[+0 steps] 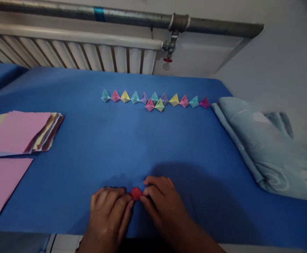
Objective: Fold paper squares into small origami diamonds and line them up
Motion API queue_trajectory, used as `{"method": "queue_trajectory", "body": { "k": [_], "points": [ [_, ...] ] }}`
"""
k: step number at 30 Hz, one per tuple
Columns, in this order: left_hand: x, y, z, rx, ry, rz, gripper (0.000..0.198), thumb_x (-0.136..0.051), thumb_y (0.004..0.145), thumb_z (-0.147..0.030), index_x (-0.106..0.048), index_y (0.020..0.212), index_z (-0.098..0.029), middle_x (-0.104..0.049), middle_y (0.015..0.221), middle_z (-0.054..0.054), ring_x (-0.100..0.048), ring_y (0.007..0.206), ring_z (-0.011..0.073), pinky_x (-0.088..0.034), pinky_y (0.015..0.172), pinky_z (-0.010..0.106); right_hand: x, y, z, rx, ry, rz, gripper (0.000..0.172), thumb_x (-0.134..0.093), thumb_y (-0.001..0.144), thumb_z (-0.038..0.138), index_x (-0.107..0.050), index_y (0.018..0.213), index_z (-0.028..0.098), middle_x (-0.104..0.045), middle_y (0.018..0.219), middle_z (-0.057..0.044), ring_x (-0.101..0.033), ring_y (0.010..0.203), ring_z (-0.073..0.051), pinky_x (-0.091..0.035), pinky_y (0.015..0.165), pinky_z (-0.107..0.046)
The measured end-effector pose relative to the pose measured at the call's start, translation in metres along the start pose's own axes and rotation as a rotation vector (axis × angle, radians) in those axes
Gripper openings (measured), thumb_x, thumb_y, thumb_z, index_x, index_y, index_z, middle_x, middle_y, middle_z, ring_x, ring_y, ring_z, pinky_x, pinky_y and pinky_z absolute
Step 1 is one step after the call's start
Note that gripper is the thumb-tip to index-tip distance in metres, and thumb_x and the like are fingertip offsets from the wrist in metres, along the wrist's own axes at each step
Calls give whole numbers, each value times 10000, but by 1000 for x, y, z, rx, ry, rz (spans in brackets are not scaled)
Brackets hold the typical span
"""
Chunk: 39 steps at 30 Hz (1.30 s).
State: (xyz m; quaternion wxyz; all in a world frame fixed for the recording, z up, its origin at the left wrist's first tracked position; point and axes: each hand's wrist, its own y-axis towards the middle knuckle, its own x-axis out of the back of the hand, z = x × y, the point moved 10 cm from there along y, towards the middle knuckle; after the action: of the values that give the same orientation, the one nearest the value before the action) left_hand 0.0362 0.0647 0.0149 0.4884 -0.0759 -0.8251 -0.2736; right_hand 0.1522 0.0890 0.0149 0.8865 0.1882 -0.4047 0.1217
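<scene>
Fingertips [127, 201] pinching a red folded paper [136, 192]

The red folded paper is lying on the blue cover [116, 140]. From the paper's left the left hand [108, 211] is pressing in, fingers curled tight. From its right the right hand [161, 203] is pinching it, fingers narrowed. Well beyond the paper a row of folded pieces [153, 100] is sitting, and far to its left a stack of sheets [21, 131] is lying.
</scene>
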Motion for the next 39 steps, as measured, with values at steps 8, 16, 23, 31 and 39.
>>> {"method": "queue_trajectory", "body": {
  "k": [8, 16, 23, 31, 39],
  "points": [
    [1, 7, 2, 68, -25, -28, 137, -486, 901, -188, -620, 923, -205, -624, 871, 36, -551, 817, 180, -364, 751, 340, 0, -1, -2, -36, 74, -3, 164, -476, 927, 186, -618, 845, 197, -626, 1034, -73, -565, 936, -204, -431, 812, -376],
    [-3, 7, 7, 129, 4, -12, 119, -495, 887, -226, -608, 856, -209, -623, 842, 27, -568, 797, 187, -361, 742, 349, -5, 2, -5, -64, 35, -15, 126, -508, 895, 152, -578, 795, 186, -628, 1032, -71, -561, 924, -205, -411, 809, -379],
    [-5, 7, 10, 127, 26, -3, 116, -494, 886, -239, -602, 848, -216, -630, 847, 27, -571, 799, 191, -366, 720, 347, -4, 2, -6, -83, 51, -22, 134, -501, 893, 148, -562, 779, 182, -628, 1035, -73, -552, 916, -204, -402, 810, -383],
    [-6, 7, 13, 169, 59, 3, 128, -496, 881, -261, -591, 807, -217, -629, 835, 29, -573, 783, 201, -360, 704, 352, -5, 4, -7, -111, 33, -21, 144, -510, 878, 144, -548, 745, 185, -632, 1005, -59, -557, 891, -193, -408, 789, -364],
    [-9, 8, 17, 169, 82, -1, 134, -508, 877, -319, -599, 855, -224, -642, 888, 40, -588, 815, 207, -393, 690, 341, -6, 3, -9, -152, 26, -49, 110, -569, 850, 179, -561, 741, 189, -631, 980, -43, -558, 896, -183, -402, 795, -338]
  ]
}}
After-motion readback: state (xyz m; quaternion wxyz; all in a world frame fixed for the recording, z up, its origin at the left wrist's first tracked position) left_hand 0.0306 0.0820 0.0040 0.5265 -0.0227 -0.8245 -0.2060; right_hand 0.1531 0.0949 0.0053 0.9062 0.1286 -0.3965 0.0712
